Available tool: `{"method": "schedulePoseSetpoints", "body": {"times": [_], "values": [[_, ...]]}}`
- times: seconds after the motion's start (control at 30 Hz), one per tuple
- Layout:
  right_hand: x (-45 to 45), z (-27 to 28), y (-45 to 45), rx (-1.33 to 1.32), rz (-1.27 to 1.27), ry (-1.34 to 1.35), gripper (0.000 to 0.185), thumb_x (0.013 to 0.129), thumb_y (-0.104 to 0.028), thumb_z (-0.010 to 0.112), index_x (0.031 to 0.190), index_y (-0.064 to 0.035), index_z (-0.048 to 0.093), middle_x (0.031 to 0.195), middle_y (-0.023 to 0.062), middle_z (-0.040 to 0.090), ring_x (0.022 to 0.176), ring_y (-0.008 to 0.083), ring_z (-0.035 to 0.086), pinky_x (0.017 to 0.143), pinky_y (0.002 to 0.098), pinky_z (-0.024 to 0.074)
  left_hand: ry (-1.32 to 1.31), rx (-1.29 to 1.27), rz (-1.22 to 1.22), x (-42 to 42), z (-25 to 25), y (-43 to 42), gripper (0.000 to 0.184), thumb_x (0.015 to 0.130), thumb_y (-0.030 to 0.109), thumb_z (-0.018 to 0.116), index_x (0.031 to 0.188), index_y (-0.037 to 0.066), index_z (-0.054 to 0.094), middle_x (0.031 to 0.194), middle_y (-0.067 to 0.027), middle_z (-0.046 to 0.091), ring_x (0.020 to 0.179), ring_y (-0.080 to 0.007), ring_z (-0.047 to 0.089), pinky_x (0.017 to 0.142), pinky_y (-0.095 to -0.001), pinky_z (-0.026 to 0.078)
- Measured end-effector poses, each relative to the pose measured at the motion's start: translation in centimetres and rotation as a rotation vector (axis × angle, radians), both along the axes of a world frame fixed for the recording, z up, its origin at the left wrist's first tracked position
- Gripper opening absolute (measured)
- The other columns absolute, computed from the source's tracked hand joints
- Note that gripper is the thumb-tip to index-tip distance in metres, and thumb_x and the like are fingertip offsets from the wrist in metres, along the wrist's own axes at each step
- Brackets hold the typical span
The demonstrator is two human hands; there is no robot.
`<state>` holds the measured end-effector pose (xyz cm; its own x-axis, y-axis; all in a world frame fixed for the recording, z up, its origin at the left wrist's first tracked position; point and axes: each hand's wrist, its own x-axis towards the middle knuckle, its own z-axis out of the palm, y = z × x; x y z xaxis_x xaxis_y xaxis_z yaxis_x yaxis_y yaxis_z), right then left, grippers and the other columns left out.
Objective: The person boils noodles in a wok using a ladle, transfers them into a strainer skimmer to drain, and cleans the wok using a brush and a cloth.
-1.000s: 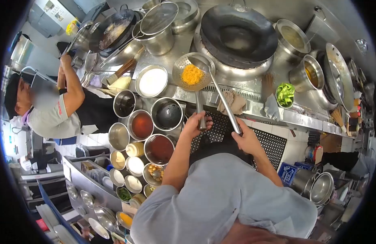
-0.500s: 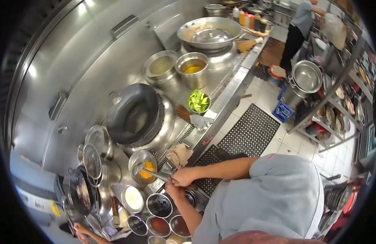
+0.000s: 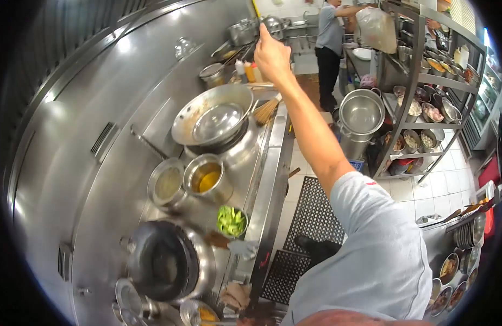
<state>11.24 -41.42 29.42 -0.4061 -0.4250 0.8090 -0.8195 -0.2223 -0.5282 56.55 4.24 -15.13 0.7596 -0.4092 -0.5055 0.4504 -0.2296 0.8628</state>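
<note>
My right hand (image 3: 273, 54) is raised at the far end of my outstretched arm, one finger pointing forward and the others curled, holding nothing. My left hand is out of view. The perforated strainer with orange-yellow food (image 3: 206, 315) is partly cut off at the bottom edge. Beside it lies a crumpled cloth (image 3: 236, 295). A black wok (image 3: 159, 261) sits on the burner at the lower left. Green leafy vegetables (image 3: 231, 220) fill a bowl near the counter edge, above a brush and a light grey cloth (image 3: 243, 249).
Pots with yellowish liquid (image 3: 207, 177) and a large pan (image 3: 213, 115) stand along the steel counter (image 3: 273, 157). Another person (image 3: 330, 43) works at the back, near a plastic bag (image 3: 377, 30). Metal shelves (image 3: 446, 81) with bowls stand right. Black mats (image 3: 316, 209) cover part of the floor.
The view has turned right. My right hand has left the ladle and risen, arm stretched out. My left hand has gone out of view, and the strainer now shows at the bottom edge.
</note>
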Motion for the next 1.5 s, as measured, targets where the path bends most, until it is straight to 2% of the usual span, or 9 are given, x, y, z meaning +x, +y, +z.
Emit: {"method": "schedulePoseSetpoints", "body": {"times": [0.27, 0.37, 0.77, 0.93, 1.03, 1.13, 1.2, 1.4, 1.5], "values": [[-7.4, 3.2, -7.8, -0.085, -0.15, 0.103, 0.045, 0.088, -0.018, 0.043, 0.132, -0.0102, 0.048, 0.086, 0.0191, 0.068, 0.085, 0.0398, 0.065, 0.081, 0.054, 0.044, -0.072, 0.07, -0.091, -4.0, 2.9, -11.3, 0.018, 0.09, 0.019, 0.049, 0.084, 0.003, 0.05, 0.066, -0.0056, 0.046, 0.052, -0.0169, 0.044, 0.046, -0.0303, 0.041], [-11.3, 3.2, -18.5, 0.474, -0.068, 0.01, 0.05, 0.085, -0.015, 0.046, 0.135, -0.0072, 0.044, 0.094, 0.0215, 0.068, 0.096, 0.0355, 0.064, 0.088, 0.0534, 0.0388, -0.089, 0.104, -0.087, -5.3, 3.3, -13.4, 0.019, 0.091, 0.02, 0.049, 0.084, 0.002, 0.05, 0.067, -0.0063, 0.047, 0.053, -0.0174, 0.045, 0.047, -0.0304, 0.042], [-12.2, 2.8, -22.8, 0.166, -0.125, 0.085, 0.035, 0.086, -0.013, 0.045, 0.117, -0.0033, 0.057, 0.09, 0.0192, 0.068, 0.085, 0.0393, 0.065, 0.082, 0.0512, 0.046, -0.101, 0.146, -0.065, -8.0, 4.6, -18.0, 0.024, 0.092, 0.022, 0.047, 0.087, -0.001, 0.052, 0.071, -0.0089, 0.05, 0.057, -0.0193, 0.048, 0.051, -0.0312, 0.043], [1.5, -7.5, -3.8, 0.122, 0.695, 0.053, 0.018, 0.089, -0.013, 0.053, 0.103, -0.0037, 0.06, 0.071, 0.0159, 0.061, 0.063, 0.0297, 0.061, 0.056, 0.0403, 0.0475, -0.118, 0.127, -0.069, -7.4, 4.3, -15.9, 0.027, 0.093, 0.023, 0.047, 0.088, -0.002, 0.053, 0.072, -0.0099, 0.051, 0.059, -0.0201, 0.049, 0.053, -0.0316, 0.044], [12.3, -14.7, 7.5, 0.715, 1.819, -0.175, 0.036, 0.093, -0.036, 0.052, 0.105, -0.0032, 0.06, 0.089, 0.0149, 0.065, 0.079, 0.0289, 0.064, 0.07, 0.0405, 0.0515, -0.123, 0.102, -0.072, -6.1, 3.9, -12.9, 0.028, 0.094, 0.024, 0.046, 0.089, -0.003, 0.053, 0.073, -0.0106, 0.052, 0.06, -0.0206, 0.05, 0.054, -0.0318, 0.044], [25.5, -29.0, 19.1, 1.133, 2.049, 0.124, 0.062, 0.089, -0.05, 0.053, 0.121, 0.0028, 0.053, 0.108, 0.022, 0.063, 0.096, 0.0354, 0.06, 0.085, 0.0408, 0.0483, -0.126, 0.057, -0.061, -4.2, 2.7, -7.8, 0.03, 0.094, 0.024, 0.046, 0.09, -0.004, 0.054, 0.074, -0.0112, 0.053, 0.061, -0.0211, 0.051, 0.055, -0.0319, 0.045], [35.5, -41.1, 26.8, 0.103, 2.203, 0.122, 0.063, 0.093, -0.047, 0.046, 0.13, 0.0042, 0.043, 0.098, 0.0234, 0.063, 0.087, 0.0358, 0.06, 0.076, 0.0407, 0.0482, -0.125, 0.028, -0.062, -2.8, 1.7, -4.0, 0.031, 0.094, 0.025, 0.046, 0.09, -0.004, 0.054, 0.074, -0.0117, 0.053, 0.062, -0.0215, 0.051, 0.055, -0.0321, 0.045], [39.0, -41.1, 36.1, 1.876, 1.936, 0.246, 0.039, 0.08, -0.024, 0.063, 0.109, 0.0017, 0.057, 0.079, 0.0138, 0.063, 0.067, 0.0261, 0.062, 0.055, 0.0351, 0.0477, 0.034, -0.07, -0.152, 1.9, 3.3, 4.6, 0.036, 0.093, 0.024, 0.049, 0.103, -0.01, 0.053, 0.09, -0.0187, 0.058, 0.078, -0.0282, 0.058, 0.067, -0.0344, 0.049], [37.8, -37.6, 37.4, 1.817, 1.866, 0.135, 0.034, 0.075, -0.015, 0.061, 0.105, 0.0011, 0.058, 0.071, 0.0119, 0.061, 0.058, 0.0229, 0.06, 0.049, 0.0356, 0.0459, -1.052, 0.487, 0.017, 0.9, 4.7, 7.6, 0.042, 0.09, 0.022, 0.054, 0.112, -0.013, 0.049, 0.105, -0.0277, 0.057, 0.094, -0.0344, 0.059, 0.079, -0.0439, 0.05]]}}
